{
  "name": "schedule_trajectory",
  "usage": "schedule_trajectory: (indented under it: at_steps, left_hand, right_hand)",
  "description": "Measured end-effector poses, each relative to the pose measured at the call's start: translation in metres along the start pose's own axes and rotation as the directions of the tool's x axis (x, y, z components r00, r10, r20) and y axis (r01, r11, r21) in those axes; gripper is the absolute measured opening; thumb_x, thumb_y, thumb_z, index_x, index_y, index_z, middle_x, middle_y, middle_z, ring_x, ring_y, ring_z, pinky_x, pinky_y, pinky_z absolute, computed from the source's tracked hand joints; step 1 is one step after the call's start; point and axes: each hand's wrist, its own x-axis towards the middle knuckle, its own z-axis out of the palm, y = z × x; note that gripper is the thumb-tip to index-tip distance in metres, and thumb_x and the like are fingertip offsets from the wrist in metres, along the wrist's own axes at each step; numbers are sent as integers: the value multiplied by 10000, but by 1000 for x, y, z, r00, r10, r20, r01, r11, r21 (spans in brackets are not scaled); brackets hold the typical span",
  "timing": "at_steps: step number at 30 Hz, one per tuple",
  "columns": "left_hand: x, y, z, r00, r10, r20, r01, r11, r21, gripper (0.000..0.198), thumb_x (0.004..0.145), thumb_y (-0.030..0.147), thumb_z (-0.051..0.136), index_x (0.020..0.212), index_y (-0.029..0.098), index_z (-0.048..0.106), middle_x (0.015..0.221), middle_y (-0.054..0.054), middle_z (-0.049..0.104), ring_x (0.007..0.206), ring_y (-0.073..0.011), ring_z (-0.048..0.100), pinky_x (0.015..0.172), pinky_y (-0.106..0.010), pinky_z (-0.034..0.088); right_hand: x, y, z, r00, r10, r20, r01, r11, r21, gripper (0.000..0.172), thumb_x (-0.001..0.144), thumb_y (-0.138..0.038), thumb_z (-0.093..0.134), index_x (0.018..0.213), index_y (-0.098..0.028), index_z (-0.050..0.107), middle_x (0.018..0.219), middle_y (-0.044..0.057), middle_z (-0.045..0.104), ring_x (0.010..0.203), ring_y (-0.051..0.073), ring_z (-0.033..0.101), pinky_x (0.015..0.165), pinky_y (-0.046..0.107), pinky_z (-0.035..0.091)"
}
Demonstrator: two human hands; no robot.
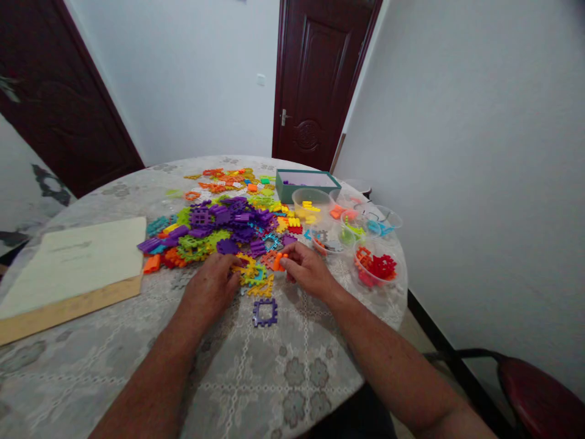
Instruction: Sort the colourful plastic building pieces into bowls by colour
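My right hand [307,268] pinches a small orange plastic building piece [279,262] between thumb and fingers, just above the table. My left hand [214,281] rests at the near edge of the pile, its fingers curled together against yellow notched building pieces [249,271]; what is between those fingertips is hidden. A purple square frame piece [265,312] lies flat by itself nearer to me, below both hands. Beyond my hands spreads a heap of purple building pieces [228,216], mixed with lime green, orange and blue ones.
A green box [286,194] with purple pieces stands at the back. To the right are clear plastic bowls, one with yellow pieces [309,208], another with red and orange pieces [382,266]. A pale board [86,253] lies at left on the patterned tablecloth [219,378].
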Motion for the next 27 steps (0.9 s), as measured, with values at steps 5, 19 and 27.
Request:
schedule_trajectory:
  at_steps: [5,19,27]
  left_hand:
    - [1,-5,3,998,18,-57,-19,1000,-14,251,904,292,502,1044,206,691,1052,-95,659,1051,-281,629,956,-410,489]
    - [2,3,-8,986,-31,-164,10,992,-127,200,874,231,509,968,194,681,946,-70,647,922,-244,628,888,-383,502]
    - [3,-2,-6,976,-14,-219,-17,990,-139,199,871,232,507,969,198,677,933,-66,625,933,-253,624,893,-393,496]
  right_hand:
    - [4,-1,-4,998,-3,-59,12,989,151,176,862,-346,691,967,-224,619,741,-33,654,577,114,604,516,220,493]
    - [-4,-38,-45,992,30,-121,-40,996,-81,137,861,-323,643,946,-217,625,634,-60,564,510,108,480,487,224,362]
    - [42,-71,-152,968,-127,-216,-127,496,-859,232,881,-151,559,1056,-196,705,915,70,740,787,186,637,729,280,441]
